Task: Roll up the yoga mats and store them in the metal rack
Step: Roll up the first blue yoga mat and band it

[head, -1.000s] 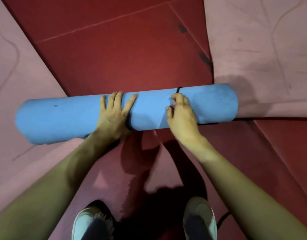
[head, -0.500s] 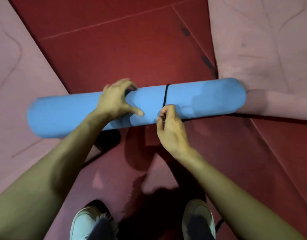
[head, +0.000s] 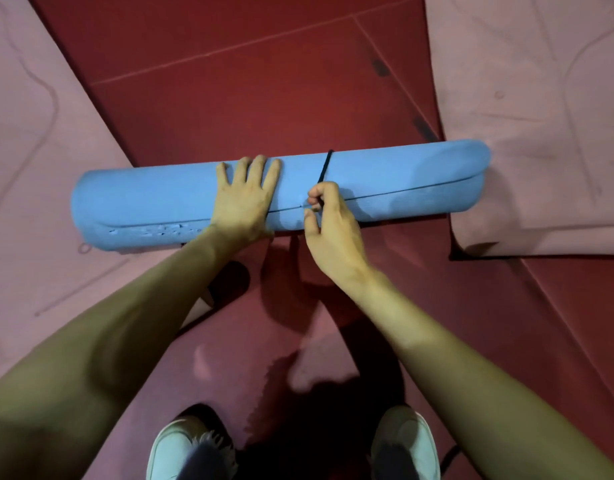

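Observation:
A rolled blue yoga mat (head: 153, 199) lies crosswise on the red floor in front of me, its loose edge facing up along the roll. A thin black strap (head: 325, 164) runs around the roll a little right of its middle. My left hand (head: 244, 199) presses flat on the roll with its fingers straight and spread. Just to its right, my right hand (head: 329, 230) pinches the black strap between thumb and curled fingers, on the near side of the roll. The metal rack is not in view.
Pink yoga mats lie unrolled on the left (head: 38, 161) and on the right (head: 541, 109); the blue roll's ends rest over their edges. Red floor (head: 264, 91) stretches beyond the roll. My two white shoes (head: 402, 441) stand at the bottom edge.
My left hand went from gripping over the roll's top to pressing flat on it. The roll has turned so its seam faces up. My right hand moved up the strap onto the roll.

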`<move>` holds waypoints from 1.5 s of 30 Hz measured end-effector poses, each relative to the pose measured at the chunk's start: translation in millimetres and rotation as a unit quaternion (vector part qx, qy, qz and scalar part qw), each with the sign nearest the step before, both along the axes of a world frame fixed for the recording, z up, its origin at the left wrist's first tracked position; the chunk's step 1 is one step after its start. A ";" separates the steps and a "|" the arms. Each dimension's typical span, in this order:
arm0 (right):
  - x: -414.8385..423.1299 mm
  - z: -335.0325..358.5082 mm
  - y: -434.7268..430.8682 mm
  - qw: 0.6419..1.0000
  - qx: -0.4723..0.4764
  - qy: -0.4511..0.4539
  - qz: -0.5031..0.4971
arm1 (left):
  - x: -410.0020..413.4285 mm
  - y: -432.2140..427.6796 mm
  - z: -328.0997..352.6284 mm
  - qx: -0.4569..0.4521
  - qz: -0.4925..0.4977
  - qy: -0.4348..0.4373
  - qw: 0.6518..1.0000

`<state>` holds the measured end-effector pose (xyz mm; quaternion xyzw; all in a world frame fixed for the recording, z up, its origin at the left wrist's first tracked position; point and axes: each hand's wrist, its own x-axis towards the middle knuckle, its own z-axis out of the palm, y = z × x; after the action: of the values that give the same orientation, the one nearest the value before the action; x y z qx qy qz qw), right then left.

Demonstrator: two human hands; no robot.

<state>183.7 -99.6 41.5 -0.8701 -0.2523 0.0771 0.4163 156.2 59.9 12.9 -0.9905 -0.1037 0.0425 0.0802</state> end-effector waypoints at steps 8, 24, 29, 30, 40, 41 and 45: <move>-6.4 4.6 1.8 0.999 -0.002 0.006 0.032 | -14.5 0.0 22.5 -0.371 0.048 0.044 0.926; 1.3 -34.2 -10.3 0.989 -0.035 0.143 -0.014 | -17.4 10.4 -0.8 -0.120 0.021 -0.016 0.992; 20.6 -46.4 -8.0 0.977 -0.016 0.212 -0.021 | -27.9 40.4 -11.7 -0.228 0.066 -0.269 0.933; 22.9 -47.4 -2.4 0.972 -0.004 0.232 -0.025 | -28.9 39.3 -16.7 -0.212 0.085 -0.270 0.935; 29.9 -46.2 30.0 0.979 0.079 0.185 -0.036 | -11.1 49.7 -4.0 -0.068 0.105 -0.084 0.989; 31.3 -43.2 30.1 0.979 0.092 0.175 -0.046 | -11.5 50.8 0.4 -0.077 0.105 -0.092 0.987; 37.3 -29.2 28.5 0.974 0.144 0.156 -0.076 | -26.1 39.8 15.0 -0.167 0.125 -0.003 0.978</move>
<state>221.0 -71.2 12.4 -0.7947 -0.1258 0.1428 0.5763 130.2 99.7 27.9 -0.9692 -0.2184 0.0663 -0.0925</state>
